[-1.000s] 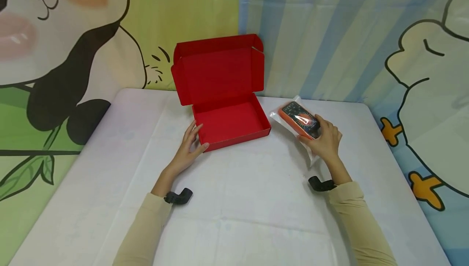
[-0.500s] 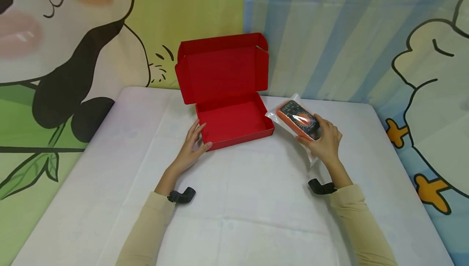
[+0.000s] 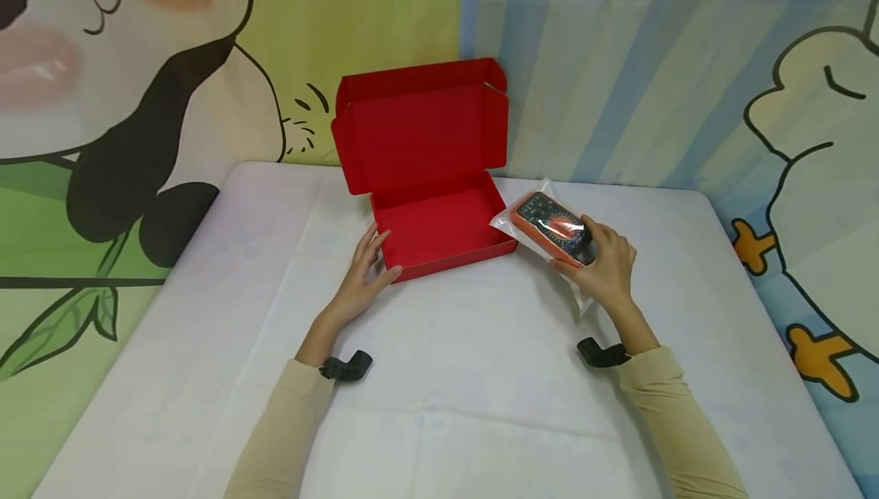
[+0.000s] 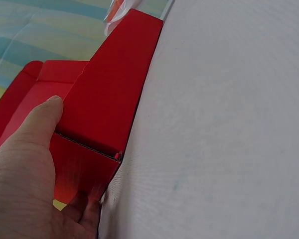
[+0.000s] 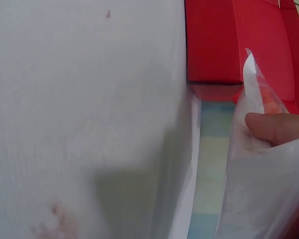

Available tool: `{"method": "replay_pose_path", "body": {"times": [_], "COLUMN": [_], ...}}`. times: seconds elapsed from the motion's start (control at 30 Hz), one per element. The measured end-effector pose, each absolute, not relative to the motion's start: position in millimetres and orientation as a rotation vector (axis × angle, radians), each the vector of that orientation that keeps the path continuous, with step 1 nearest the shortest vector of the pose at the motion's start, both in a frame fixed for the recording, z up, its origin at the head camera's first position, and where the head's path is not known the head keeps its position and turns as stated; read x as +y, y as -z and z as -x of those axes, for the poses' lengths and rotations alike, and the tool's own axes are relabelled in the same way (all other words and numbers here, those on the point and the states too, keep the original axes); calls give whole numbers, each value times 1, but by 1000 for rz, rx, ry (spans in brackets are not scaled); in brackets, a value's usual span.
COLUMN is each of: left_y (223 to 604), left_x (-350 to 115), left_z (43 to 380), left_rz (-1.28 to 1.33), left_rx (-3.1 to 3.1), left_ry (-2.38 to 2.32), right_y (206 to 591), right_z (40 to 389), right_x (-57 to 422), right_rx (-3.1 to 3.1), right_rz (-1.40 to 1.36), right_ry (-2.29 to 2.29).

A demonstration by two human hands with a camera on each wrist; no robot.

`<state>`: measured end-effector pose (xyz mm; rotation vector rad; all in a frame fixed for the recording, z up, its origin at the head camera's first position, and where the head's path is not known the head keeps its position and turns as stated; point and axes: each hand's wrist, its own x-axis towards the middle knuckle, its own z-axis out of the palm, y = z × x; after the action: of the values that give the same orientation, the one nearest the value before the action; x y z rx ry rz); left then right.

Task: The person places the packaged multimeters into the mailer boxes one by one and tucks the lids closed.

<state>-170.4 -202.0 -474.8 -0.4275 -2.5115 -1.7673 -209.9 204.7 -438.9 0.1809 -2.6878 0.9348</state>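
My right hand point(image 3: 607, 264) holds an orange-and-black meter point(image 3: 549, 220) in a clear plastic bag point(image 3: 504, 219), thumb on one side and fingers on the other, pinching the end nearest the wrist. The meter is tilted, just beside the right wall of an open red box point(image 3: 456, 262), its far end pointing towards the box. The bag's loose corner overlaps the box's near right corner in the head view; I cannot tell whether they touch.

My left hand point(image 3: 357, 279) is at the near left corner of the box, its fingers spread and lightly bent along the side and its thumb at the front wall. The lid point(image 3: 426, 133) stands up at the back, and the box rests on a white-covered table point(image 3: 467, 346).

The likeliest trouble I foresee is that loose corner: if it snags on the rim, it could drag the box or twist the meter. The plastic looks slick and the grip takes only one end, so the meter might slide inside the bag or droop. The left hand seems only to steady the box, so a knock from the right could skid it. Nothing visible props the lid; a jolt might tip it forward.
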Motion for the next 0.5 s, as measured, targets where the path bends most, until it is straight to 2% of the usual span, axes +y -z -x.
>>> {"method": "replay_pose_path", "body": {"times": [0.13, 0.5], "left_y": [463, 496], "left_x": [-199, -206], "left_z": [166, 179], "left_rz": [414, 391], "left_rx": [-2526, -2535], "left_ry": [1773, 1732], "right_y": [438, 437], "right_z": [210, 216], "right_x": [200, 189], "right_rx": [-2678, -2641], "right_rz": [-195, -305], "right_ry": [-946, -958]}}
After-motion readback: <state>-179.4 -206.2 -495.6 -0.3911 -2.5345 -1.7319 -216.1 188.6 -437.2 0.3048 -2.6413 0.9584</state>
